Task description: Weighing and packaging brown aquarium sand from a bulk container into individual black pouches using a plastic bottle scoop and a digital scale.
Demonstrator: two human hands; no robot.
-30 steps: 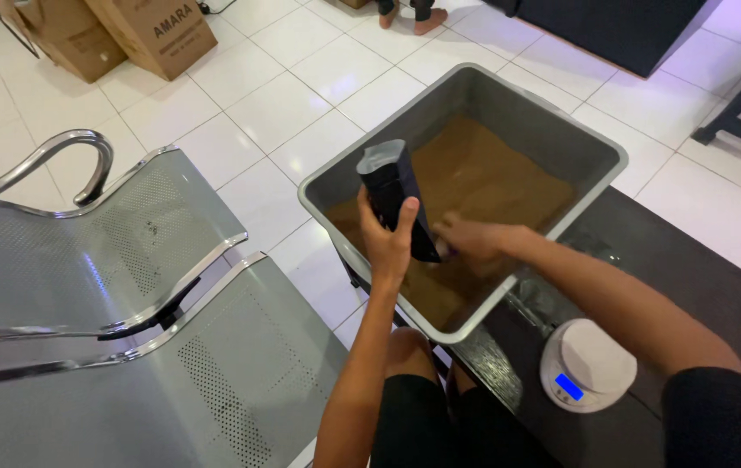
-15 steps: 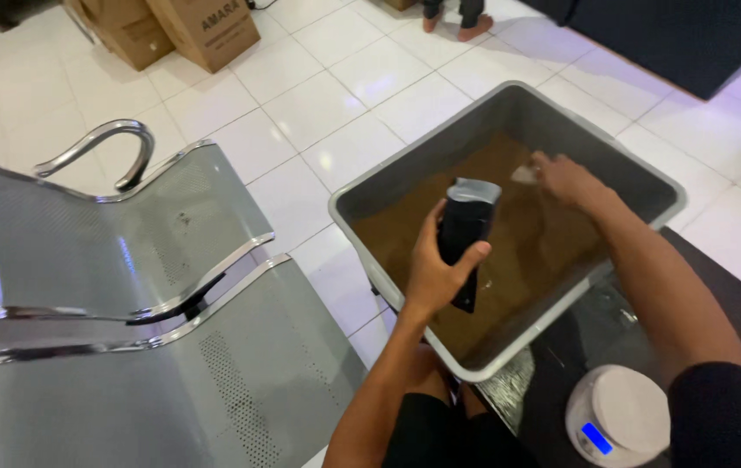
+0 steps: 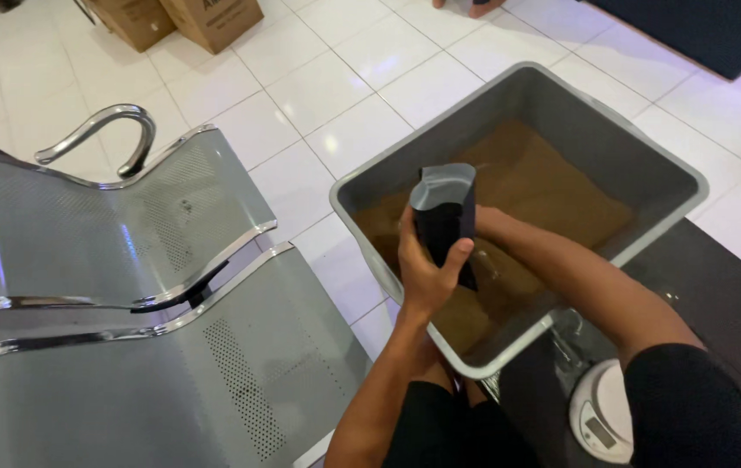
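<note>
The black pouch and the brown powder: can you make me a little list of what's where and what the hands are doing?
Pouch: black pouch, upright, top open, over the tub
Left hand: left hand, its grip wrapped around the pouch
Right hand: right hand, behind the pouch, mostly hidden
Tub: grey plastic tub, holding brown powder
Scale: white kitchen scale on the dark table
Beside: metal bench; cardboard boxes on the white tiled floor
</note>
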